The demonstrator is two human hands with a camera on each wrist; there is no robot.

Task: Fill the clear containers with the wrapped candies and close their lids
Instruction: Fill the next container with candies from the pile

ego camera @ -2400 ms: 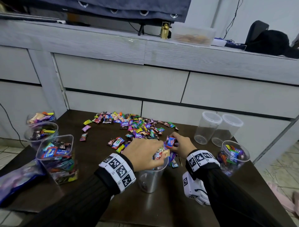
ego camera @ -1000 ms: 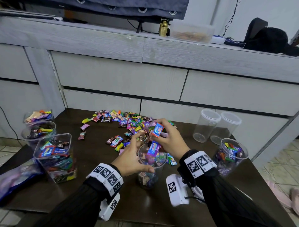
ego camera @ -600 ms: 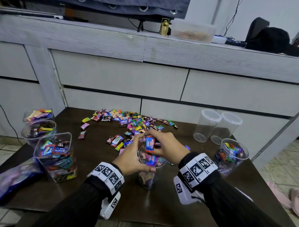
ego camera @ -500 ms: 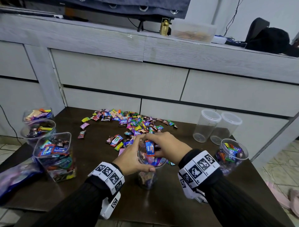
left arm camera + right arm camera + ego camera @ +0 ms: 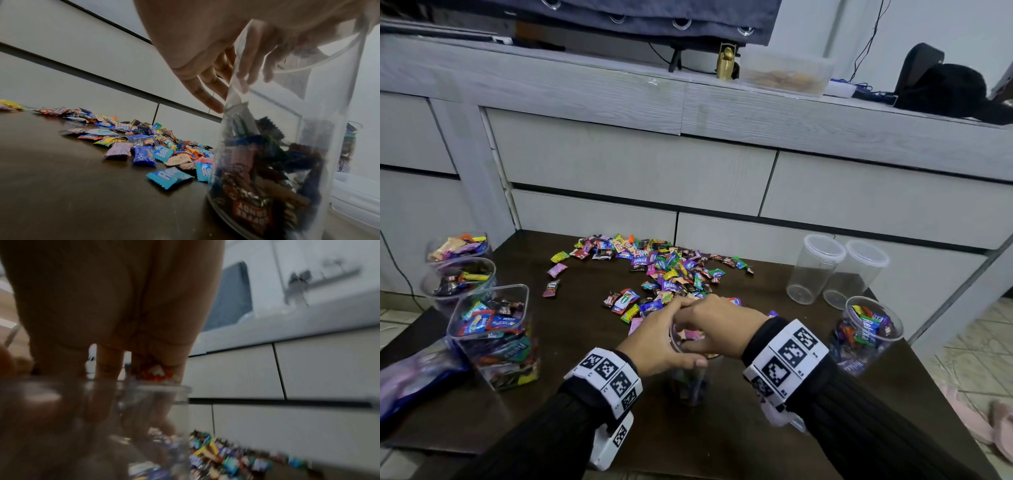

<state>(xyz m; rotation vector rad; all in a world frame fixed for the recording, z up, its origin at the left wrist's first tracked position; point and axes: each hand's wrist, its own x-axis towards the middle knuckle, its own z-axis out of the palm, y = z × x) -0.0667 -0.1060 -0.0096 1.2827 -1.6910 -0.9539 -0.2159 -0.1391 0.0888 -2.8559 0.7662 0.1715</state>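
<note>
A tall clear container stands on the dark table, partly filled with wrapped candies. My left hand grips it near the rim; in the left wrist view the fingers curl round the container. My right hand lies over the mouth with its fingers reaching down inside. The right wrist view is blurred: the hand points fairly straight fingers into the container, with an orange-white wrapper against them. A loose candy pile lies just behind.
Two empty lidded containers stand at the back right, and a candy-filled open one sits nearer. At the left are a square filled tub, two round filled ones and a purple bag. Grey drawers rise behind.
My right hand carried a handful of candies from the pile to the container and has sunk onto its mouth. My left hand moved from above the container to grip its side.
</note>
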